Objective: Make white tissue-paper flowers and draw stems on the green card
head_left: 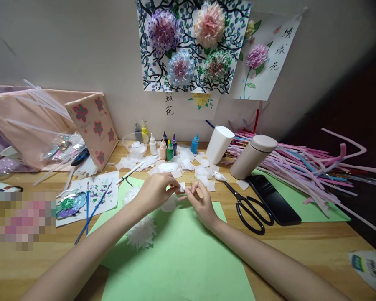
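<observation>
My left hand [161, 189] and my right hand [202, 202] meet over the far part of a green paper sheet [188, 255]. Between their fingertips is a small piece of white paper [182, 187], pinched from both sides. Under my left wrist lies a fluffy white paper flower [141, 233], with another white flower [130, 195] partly hidden behind my forearm. A round white paper piece [169, 203] sits just below my fingers. Loose white paper squares [166, 168] are scattered beyond my hands.
Black-handled scissors [250, 207] and a phone [274, 200] lie to the right, near a beige flask [253, 156] and pink pipe cleaners [301, 167]. Several paint bottles [169, 150] stand behind. Paintbrushes [94, 213] and a paint palette [70, 203] are at left.
</observation>
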The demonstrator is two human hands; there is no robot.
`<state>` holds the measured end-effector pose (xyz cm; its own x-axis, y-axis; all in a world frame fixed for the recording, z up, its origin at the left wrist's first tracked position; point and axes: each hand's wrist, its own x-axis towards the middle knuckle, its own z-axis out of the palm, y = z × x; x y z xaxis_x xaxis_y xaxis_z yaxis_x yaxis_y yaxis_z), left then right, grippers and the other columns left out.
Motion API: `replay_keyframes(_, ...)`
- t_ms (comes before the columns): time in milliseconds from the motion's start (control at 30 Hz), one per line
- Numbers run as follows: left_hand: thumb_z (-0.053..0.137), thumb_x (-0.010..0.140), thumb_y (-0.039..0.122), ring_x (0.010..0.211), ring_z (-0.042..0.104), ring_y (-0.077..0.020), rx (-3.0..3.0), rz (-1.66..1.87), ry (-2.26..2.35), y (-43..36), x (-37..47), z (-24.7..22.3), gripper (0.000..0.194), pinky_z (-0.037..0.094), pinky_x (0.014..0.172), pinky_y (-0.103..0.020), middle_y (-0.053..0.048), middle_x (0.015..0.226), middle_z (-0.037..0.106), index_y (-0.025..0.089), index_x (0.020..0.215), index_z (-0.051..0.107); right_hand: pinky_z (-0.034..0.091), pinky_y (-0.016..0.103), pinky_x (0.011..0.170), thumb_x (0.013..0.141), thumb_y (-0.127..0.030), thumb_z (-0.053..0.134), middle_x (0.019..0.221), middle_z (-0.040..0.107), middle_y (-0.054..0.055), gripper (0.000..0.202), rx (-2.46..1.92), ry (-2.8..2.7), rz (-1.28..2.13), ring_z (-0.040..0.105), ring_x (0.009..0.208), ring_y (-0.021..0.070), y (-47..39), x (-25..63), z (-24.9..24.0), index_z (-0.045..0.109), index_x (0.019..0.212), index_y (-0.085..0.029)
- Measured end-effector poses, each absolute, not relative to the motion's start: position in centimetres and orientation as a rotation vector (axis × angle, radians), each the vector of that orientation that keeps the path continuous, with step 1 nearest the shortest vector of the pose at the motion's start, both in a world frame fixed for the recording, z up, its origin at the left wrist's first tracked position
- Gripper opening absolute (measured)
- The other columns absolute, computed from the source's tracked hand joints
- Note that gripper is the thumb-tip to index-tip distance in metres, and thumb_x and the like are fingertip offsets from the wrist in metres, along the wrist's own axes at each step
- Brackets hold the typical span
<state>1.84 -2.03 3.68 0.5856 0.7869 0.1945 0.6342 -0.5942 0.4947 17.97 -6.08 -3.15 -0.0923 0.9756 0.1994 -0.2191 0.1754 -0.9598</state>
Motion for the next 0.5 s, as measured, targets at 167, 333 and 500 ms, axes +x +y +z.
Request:
replay_keyframes(167,0.055,0.080,0.022,0.073,0.059,-0.0141,2.466,0.594,1.067,-1.99,1.88,3.69,0.014,0.041,0.066,-0.023,-0.003,0.080,0.068,0.020,0.079,0.068,0.055,0.036,0.067,0.081,-0.036,0.056,0.073,0.054,-0.001,0.026,-0.934,-1.218,1.184,0.062,0.077,0.0192,-5.99,17.95,-3.05,0.035,0.072,-0.024)
replay_keyframes(333,0.060,0.077,0.030,0.077,0.058,-0.0155,2.450,0.657,1.140,-2.39,2.07,3.83,0.015,0.041,0.066,-0.024,-0.003,0.083,0.066,0.019,0.086,0.066,0.052,0.036,0.070,0.081,-0.033,0.056,0.080,0.060,0.002,0.025,-0.951,-1.233,1.174,0.061,0.075,0.0185,-6.08,17.96,-3.12,0.034,0.073,-0.024)
replay_keyframes(500,0.058,0.079,0.032,0.078,0.057,-0.0157,2.506,0.671,1.099,-2.51,2.26,3.63,0.016,0.039,0.066,-0.024,-0.004,0.084,0.064,0.019,0.083,0.067,0.048,0.030,0.067,0.080,-0.029,0.057,0.082,0.063,0.002,0.025,-0.974,-1.287,1.131,0.061,0.076,0.0173,-6.25,17.93,-3.07,0.035,0.072,-0.023)
